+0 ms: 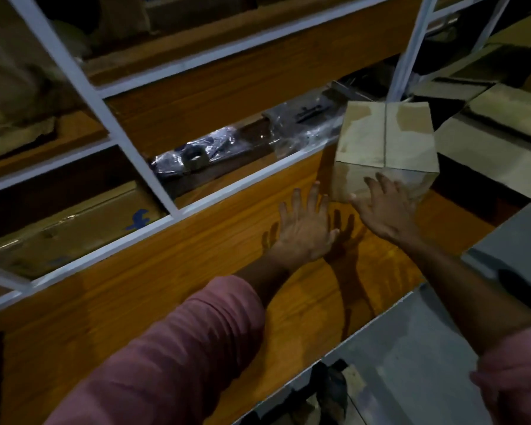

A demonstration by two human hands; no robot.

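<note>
Head view: my right hand [387, 210], fingers splayed, presses the box [387, 133] at one o'clock, likely to push it; left hand [304, 233] splayed alongside.

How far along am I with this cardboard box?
Done: the cardboard box sits closed on the wooden shelf. In hand: the right hand lies with spread fingers against its near face; the left hand is open beside it. Left: probably taking hold and moving it.

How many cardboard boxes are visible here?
3: the small box by the right hand, a larger box right of it, and a box with a blue logo behind the white frame at left. More may hide in shadow.
</note>
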